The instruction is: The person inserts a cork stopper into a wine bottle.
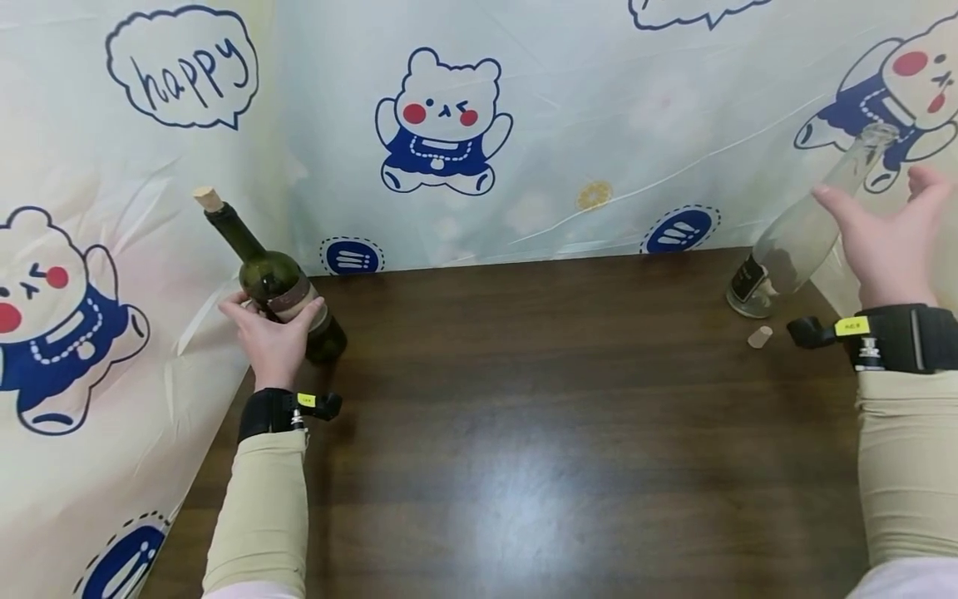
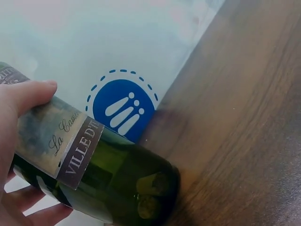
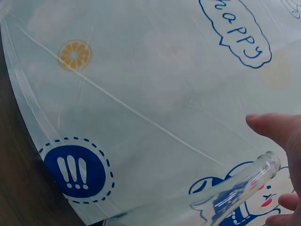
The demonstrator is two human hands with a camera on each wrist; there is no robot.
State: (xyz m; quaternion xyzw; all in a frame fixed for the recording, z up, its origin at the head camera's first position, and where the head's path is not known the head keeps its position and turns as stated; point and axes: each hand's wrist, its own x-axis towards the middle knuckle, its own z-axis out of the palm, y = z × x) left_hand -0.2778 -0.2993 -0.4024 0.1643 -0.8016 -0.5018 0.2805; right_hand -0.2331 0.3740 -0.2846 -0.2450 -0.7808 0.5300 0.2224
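A green wine bottle (image 1: 325, 337) with a cork (image 1: 208, 199) in its mouth stands at the left side of the table. My left hand (image 1: 279, 333) grips it around the label, thumb on one side and fingers on the other. Rounded brownish shapes show through the glass near its base (image 2: 153, 193); whether they are inside cannot be told. At the right back stands a clear glass bottle (image 1: 797, 241) with a dark label and an uncorked mouth. My right hand (image 1: 894, 245) is beside its neck, thumb and fingers spread apart. A small pale stopper (image 1: 759, 337) lies by its base.
A dark brown wooden table (image 1: 524, 399) spreads across the front. Pale printed sheeting (image 1: 569, 116) with bears and lettering hangs along the back and left side, close behind both bottles. Each wrist wears a black camera band (image 1: 898, 337).
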